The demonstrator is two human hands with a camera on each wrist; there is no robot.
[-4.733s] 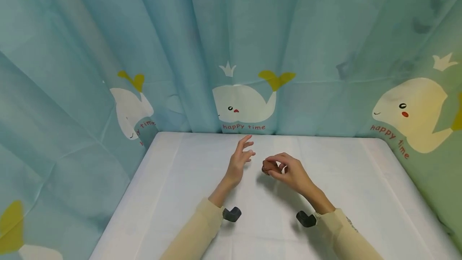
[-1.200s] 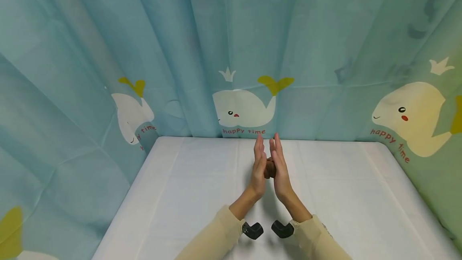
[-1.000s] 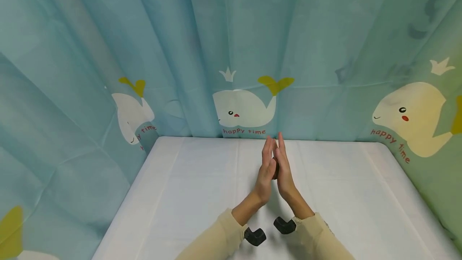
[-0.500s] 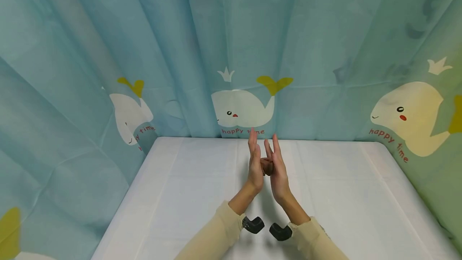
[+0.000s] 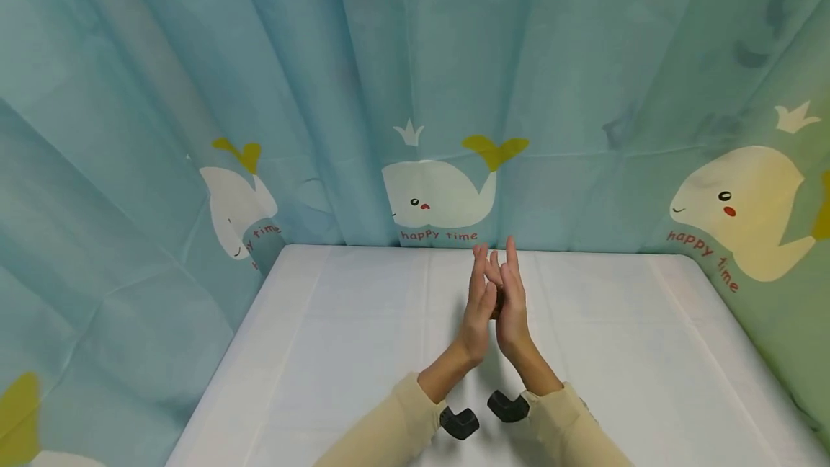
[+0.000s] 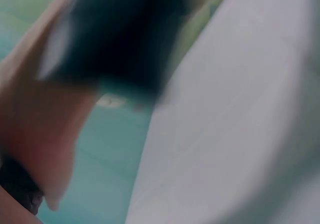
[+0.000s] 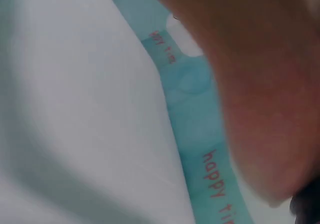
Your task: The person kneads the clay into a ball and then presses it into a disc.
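A small brown lump, like modelling clay (image 5: 497, 303), sits pressed between two upright palms over the table. My left hand (image 5: 475, 323) lies along its left side with straight fingers pointing away from me. On the other side, my right hand (image 5: 514, 316) presses with its fingers also straight. Most of the lump is hidden by the palms; only a narrow strip shows. In the left wrist view the lump (image 6: 21, 186) is a dark shape at the lower left edge, beside the blurred heel of a hand. The right wrist view catches the lump (image 7: 306, 204) at its right edge.
A white table (image 5: 350, 308) lies under the hands. A blue-green curtain (image 5: 570, 92) with whale prints stands close behind and at both sides. Black wrist cameras (image 5: 459, 424) stick inward from both cream sleeves (image 5: 395, 424), near each other.
Earlier the right fingers pinched the lump with the left hand apart. Since then the palms have come together round it and rub back and forth against each other, the left now nearer me.
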